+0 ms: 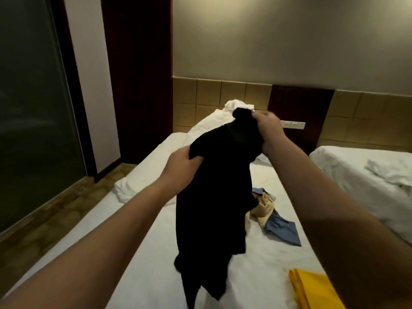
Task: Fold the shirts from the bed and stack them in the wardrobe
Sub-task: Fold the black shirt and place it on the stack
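Above a white bed [138,230], seen from the head camera, a black shirt [214,197] hangs in the air, held up by both hands. The left hand [182,161] grips its left edge with curled fingers; the right hand [268,130] clutches a bunched part near the top, higher up. A crumpled blue and cream garment [274,217] lies on the bed to the right, and folded yellow fabric [312,288] lies near the bottom edge.
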A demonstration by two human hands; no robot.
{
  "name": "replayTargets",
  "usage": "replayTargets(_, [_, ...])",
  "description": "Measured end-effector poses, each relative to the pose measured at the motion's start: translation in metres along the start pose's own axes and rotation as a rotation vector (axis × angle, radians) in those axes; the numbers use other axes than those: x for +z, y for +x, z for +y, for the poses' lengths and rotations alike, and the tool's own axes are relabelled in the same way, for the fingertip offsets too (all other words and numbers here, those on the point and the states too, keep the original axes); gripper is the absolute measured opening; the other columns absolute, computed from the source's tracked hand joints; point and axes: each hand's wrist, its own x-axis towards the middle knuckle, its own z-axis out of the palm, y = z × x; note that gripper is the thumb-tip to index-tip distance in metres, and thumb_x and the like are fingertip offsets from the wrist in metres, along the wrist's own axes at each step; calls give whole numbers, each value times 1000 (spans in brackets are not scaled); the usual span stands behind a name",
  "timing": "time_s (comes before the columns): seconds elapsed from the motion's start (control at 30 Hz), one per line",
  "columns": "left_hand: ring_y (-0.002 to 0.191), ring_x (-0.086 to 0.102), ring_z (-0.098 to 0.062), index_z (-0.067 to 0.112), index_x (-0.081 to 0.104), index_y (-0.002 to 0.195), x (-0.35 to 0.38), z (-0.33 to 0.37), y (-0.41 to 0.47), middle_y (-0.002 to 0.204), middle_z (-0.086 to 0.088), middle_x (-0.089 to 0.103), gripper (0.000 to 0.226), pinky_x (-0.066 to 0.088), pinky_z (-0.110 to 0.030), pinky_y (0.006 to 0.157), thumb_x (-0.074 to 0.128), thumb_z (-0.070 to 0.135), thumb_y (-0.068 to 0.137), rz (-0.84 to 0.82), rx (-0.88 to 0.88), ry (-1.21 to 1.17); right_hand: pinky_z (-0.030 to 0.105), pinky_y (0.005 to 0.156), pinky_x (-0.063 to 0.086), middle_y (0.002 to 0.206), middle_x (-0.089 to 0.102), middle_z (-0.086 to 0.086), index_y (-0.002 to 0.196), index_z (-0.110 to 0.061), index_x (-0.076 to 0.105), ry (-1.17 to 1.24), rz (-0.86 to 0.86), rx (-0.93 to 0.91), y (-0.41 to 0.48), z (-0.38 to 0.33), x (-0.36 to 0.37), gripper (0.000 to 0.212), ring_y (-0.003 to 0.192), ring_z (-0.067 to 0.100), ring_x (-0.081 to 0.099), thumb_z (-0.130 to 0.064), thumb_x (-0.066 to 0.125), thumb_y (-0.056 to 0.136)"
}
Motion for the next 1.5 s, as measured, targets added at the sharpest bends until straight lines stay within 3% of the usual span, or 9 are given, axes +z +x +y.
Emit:
replayTargets(0.13, [45, 50, 0, 19, 60, 89, -9, 40, -32, 65, 6, 55, 12, 36, -19, 51, 51, 24, 94, -173, -83, -108, 25, 66, 54, 91, 62, 10, 116, -6, 53, 400, -174, 331, -34, 5, -36, 22, 70, 17, 67, -5, 49, 94])
replayTargets(0.23, [44, 52, -1, 16, 59, 87, -8, 54, -49, 63, 5, 53, 21, 37, -18, 50, 50, 34, 94, -166, -190, -209, 34, 91, 46, 116, 54, 13, 116, -9, 53, 671, -131, 310, -53, 19, -54, 23, 109, 21, 59, -2, 45, 95])
replayTargets(0.5, [75, 64, -15, 12, 63, 88, 21, 49, -63, 83, -4, 66, 35, 50, -21, 68, 51, 45, 92, -266, -249, -42, 21, 94, 45, 116, 53, -17, 130, -36, 36, -340, -812, -27, -147, 50, -45, 61, 112, 4, 54, -16, 69, 83])
replayTargets(0.7, [65, 64, -8, 17, 61, 85, -2, 64, -47, 79, 1, 64, 19, 49, -14, 50, 55, 34, 91, -165, -209, -45, 21, 69, 49, 82, 64, -5, 91, -21, 64, -419, -553, -259, -128, 33, -38, 13, 76, 8, 61, -19, 71, 81])
replayTargets(0.87, [77, 63, -14, 12, 59, 92, -28, 77, -26, 84, -3, 59, 23, 49, -20, 65, 54, 34, 92, -117, -209, -226, 15, 55, 46, 85, 61, 0, 95, -19, 61, -492, -545, -212, -97, 5, -53, 16, 67, 11, 59, -7, 64, 84])
replayTargets(1.07, [62, 64, -7, 15, 64, 87, -48, 50, -8, 75, -1, 61, 18, 50, -17, 57, 54, 29, 93, -62, -199, -165, 20, 55, 44, 73, 56, 5, 110, -5, 64, -293, 94, -137, -40, 10, -94, 27, 59, 12, 58, -14, 44, 94])
replayTargets(1.2, [68, 65, -11, 17, 64, 88, -52, 32, 1, 82, -3, 63, 17, 52, -20, 60, 54, 30, 93, 48, -264, -167, 24, 62, 51, 67, 57, 8, 109, -2, 57, -185, 197, -61, -31, 14, -117, 24, 59, 13, 62, -11, 36, 100])
replayTargets(1.37, [52, 64, -1, 12, 67, 96, -17, 22, 7, 62, 7, 64, 20, 44, -11, 43, 58, 29, 91, -20, -230, -12, 19, 58, 50, 76, 62, 5, 116, -5, 56, -327, -124, -102, -49, 31, -91, 24, 58, 8, 63, -18, 50, 96])
replayTargets(1.5, [61, 66, -1, 15, 66, 95, -1, 24, 8, 80, 2, 67, 9, 49, -12, 52, 58, 16, 91, -213, -203, -63, 28, 85, 49, 105, 67, 0, 118, -29, 55, -529, -641, -130, -65, 49, -44, 39, 95, 13, 65, -35, 69, 82])
